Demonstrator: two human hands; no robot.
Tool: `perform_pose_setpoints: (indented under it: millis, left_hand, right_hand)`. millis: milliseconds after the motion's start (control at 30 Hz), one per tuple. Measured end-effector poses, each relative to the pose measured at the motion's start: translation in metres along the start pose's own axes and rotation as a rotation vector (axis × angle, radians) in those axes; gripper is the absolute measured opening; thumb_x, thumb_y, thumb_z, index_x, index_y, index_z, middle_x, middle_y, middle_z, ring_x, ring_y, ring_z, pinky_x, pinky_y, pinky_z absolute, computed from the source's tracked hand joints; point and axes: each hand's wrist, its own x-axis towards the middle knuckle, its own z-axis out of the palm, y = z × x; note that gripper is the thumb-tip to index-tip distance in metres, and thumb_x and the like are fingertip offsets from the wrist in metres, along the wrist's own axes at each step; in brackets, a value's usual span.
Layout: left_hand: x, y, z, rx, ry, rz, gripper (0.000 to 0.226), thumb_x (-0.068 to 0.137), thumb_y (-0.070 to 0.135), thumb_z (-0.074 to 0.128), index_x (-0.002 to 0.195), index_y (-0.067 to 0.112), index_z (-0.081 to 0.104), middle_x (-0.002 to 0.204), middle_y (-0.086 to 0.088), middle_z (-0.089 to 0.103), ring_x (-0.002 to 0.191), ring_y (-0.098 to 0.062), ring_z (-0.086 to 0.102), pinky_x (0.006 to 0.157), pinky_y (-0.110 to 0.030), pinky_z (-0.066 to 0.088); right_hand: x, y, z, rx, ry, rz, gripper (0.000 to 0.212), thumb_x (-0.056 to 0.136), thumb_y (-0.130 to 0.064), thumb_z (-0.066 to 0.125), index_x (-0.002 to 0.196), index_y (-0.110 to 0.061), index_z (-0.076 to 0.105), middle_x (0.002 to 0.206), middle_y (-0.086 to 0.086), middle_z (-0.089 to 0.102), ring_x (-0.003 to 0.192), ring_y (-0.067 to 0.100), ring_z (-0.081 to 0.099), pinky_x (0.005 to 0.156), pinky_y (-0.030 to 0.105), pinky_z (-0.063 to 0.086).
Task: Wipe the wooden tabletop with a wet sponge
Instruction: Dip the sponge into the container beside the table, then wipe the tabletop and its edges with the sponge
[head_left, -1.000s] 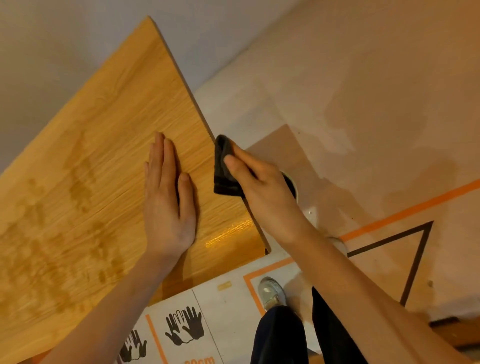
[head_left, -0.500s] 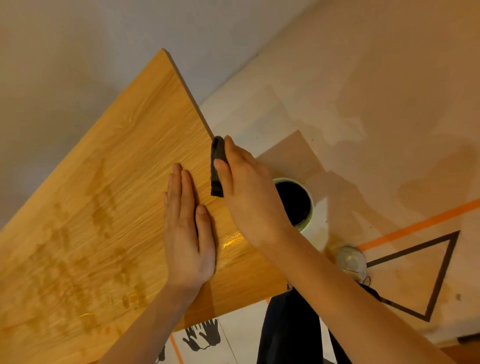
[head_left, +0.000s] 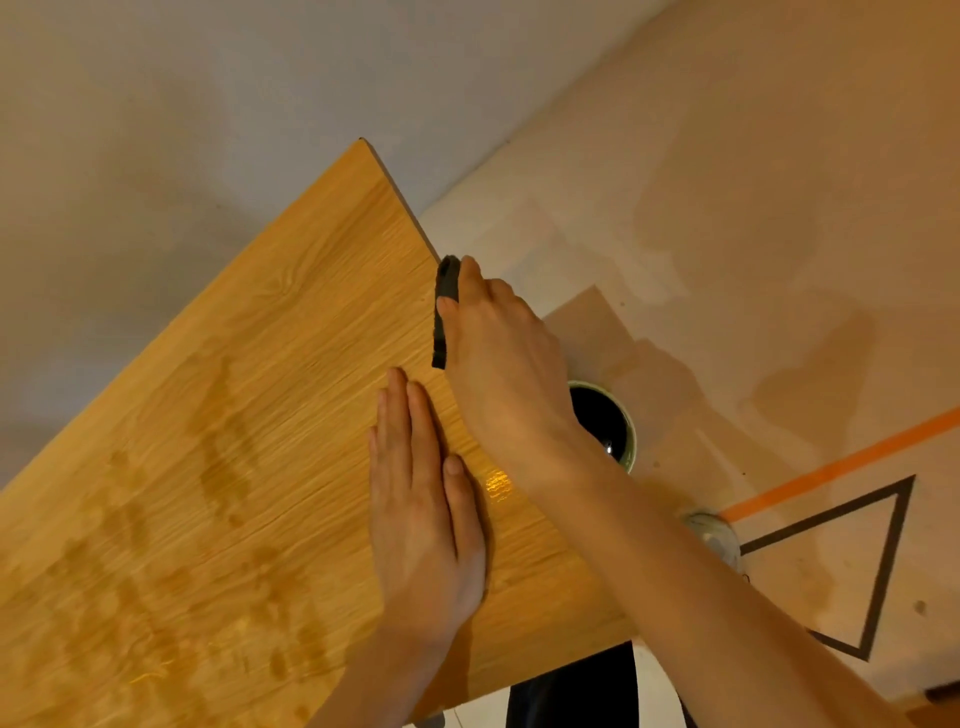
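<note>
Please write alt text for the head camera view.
A right hand grips a dark sponge at the edge of a wooden tabletop, while the left hand rests flat beside it. A bowl stands on the floor below.

Head-worn, steeply down over tabletop (head_left: 260, 415)

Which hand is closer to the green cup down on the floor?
Right. The right hand, holding the dark sponge at the table edge, has its wrist directly over the green cup. The left hand lies flat on the tabletop, farther away.
</note>
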Motion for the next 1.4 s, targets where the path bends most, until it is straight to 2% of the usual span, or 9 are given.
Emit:
perform_pose_setpoints:
  millis: [233,433,567,733,900,1100,1167,1333,1400]
  left_hand:
    - [0.0,0.002,-0.004,-0.02,-0.041,-0.016,0.058,0.107,0.026,0.025,0.16,0.007,0.012,0.17,-0.003,0.004,0.158,-0.018,0.001,0.127,-0.04,0.007]
    - [0.006,0.001,-0.023,-0.267,-0.1,-0.062,0.061,0.107,0.037,0.031,0.162,0.026,0.006,0.169,0.018,-0.002,0.156,-0.006,-0.001,0.129,-0.039,0.007]
    - [0.035,-0.04,-0.051,-0.248,-0.088,0.006,0.062,0.106,0.034,0.036,0.162,0.024,0.01,0.168,0.019,0.002,0.156,-0.005,0.001,0.127,-0.046,0.011]
    - [0.095,-0.113,-0.067,-0.15,-0.041,-0.089,0.063,0.105,0.036,0.032,0.161,0.013,0.015,0.17,0.006,0.004,0.156,-0.008,0.0,0.128,-0.045,0.008]
    - [0.105,-0.131,-0.062,-0.017,-0.014,-0.031,0.062,0.107,0.037,0.026,0.161,0.009,0.013,0.17,-0.001,0.003,0.157,-0.014,-0.003,0.128,-0.042,0.004]
    - [0.105,-0.129,-0.058,0.026,0.033,-0.007,0.06,0.107,0.03,0.028,0.16,0.006,0.016,0.17,-0.004,0.005,0.158,-0.018,0.002,0.129,-0.037,0.004]
    - [0.106,-0.127,-0.057,0.027,0.038,-0.002,0.06,0.106,0.029,0.029,0.159,0.004,0.018,0.17,-0.006,0.007,0.158,-0.02,0.004,0.128,-0.036,0.004]
    - [0.106,-0.127,-0.056,0.044,0.041,0.016,0.062,0.106,0.033,0.025,0.159,0.002,0.018,0.169,-0.011,0.009,0.158,-0.024,0.005,0.128,-0.041,0.008]
    - [0.108,-0.129,-0.056,0.052,0.044,0.015,0.062,0.106,0.033,0.025,0.159,0.001,0.019,0.169,-0.012,0.009,0.157,-0.025,0.006,0.128,-0.043,0.01]
  right_hand:
    - [-0.086,0.015,-0.026,0.054,-0.069,0.112,0.065,0.092,-0.049,0.009,0.142,-0.02,0.039,0.123,0.0,0.059,0.107,0.014,0.06,0.08,0.02,0.048]
    - [0.015,-0.013,-0.004,0.083,-0.056,0.065,0.027,0.104,-0.025,0.032,0.119,-0.011,0.049,0.106,0.007,0.059,0.09,0.022,0.056,0.072,0.033,0.046]
    - [0.019,0.001,-0.007,0.132,-0.101,0.035,0.029,0.104,-0.03,0.032,0.115,-0.011,0.052,0.096,0.001,0.049,0.084,0.018,0.05,0.069,0.024,0.033]
    - [-0.037,0.018,-0.023,0.197,-0.169,0.121,0.034,0.101,-0.03,0.038,0.129,-0.018,0.052,0.11,0.0,0.051,0.095,0.011,0.054,0.069,0.003,0.041]
    - [0.014,-0.012,-0.008,-0.018,-0.056,0.029,0.035,0.104,-0.026,0.03,0.124,-0.008,0.052,0.105,0.009,0.052,0.095,0.024,0.052,0.08,0.031,0.044]
    - [0.098,-0.044,0.009,0.111,-0.01,0.06,0.032,0.105,-0.021,0.032,0.102,-0.003,0.058,0.094,0.008,0.059,0.082,0.019,0.054,0.07,0.029,0.043]
    - [0.077,-0.036,0.005,0.084,-0.031,0.05,0.03,0.104,-0.023,0.035,0.114,-0.006,0.058,0.098,0.006,0.062,0.083,0.016,0.058,0.073,0.024,0.048]
    - [0.007,-0.022,-0.007,0.135,0.022,0.166,0.029,0.102,-0.028,0.038,0.126,-0.03,0.054,0.087,-0.019,0.056,0.075,-0.019,0.054,0.065,-0.005,0.037]
    - [0.029,-0.029,-0.002,0.13,0.021,0.169,0.029,0.103,-0.026,0.037,0.124,-0.024,0.057,0.087,-0.013,0.056,0.071,-0.011,0.054,0.062,-0.005,0.037]
